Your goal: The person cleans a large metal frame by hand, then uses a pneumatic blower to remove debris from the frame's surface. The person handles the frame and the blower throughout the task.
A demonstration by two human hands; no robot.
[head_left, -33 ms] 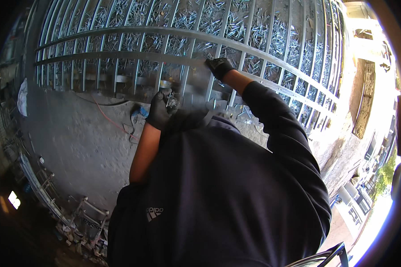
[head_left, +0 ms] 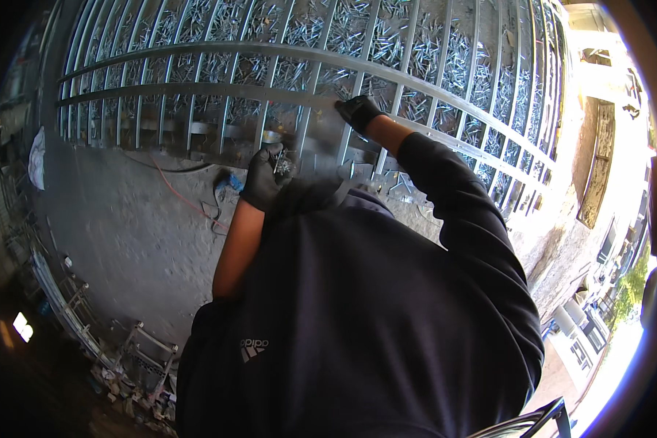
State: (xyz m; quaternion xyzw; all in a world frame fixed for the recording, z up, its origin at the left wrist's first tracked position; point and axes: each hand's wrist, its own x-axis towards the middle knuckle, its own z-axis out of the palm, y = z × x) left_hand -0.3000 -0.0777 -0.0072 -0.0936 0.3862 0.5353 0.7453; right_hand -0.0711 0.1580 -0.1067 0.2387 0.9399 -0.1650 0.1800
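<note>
Both of my hands wear black gloves. My left hand (head_left: 264,179) is closed around a bunch of small shiny metal pieces (head_left: 283,166), which look like screws or pins, beside the near edge of a barred metal frame. Farther off and to the right, my right hand (head_left: 360,113) reaches to the lower rail (head_left: 197,89) of that frame. Its fingers are drawn together at the rail, and whatever they hold is too dark to make out. Many more loose metal pieces (head_left: 390,45) lie scattered beneath and between the bars.
On the grey floor (head_left: 124,233) at left lie an orange hose (head_left: 175,191) and a blue item (head_left: 233,182) with a dark cord. A white cloth (head_left: 37,160) hangs at the far left. Metal racks (head_left: 150,350) and clutter stand at lower left.
My left hand has turned very slightly, showing a little more of the metal pieces. My right hand stays at the rail, almost unmoved.
</note>
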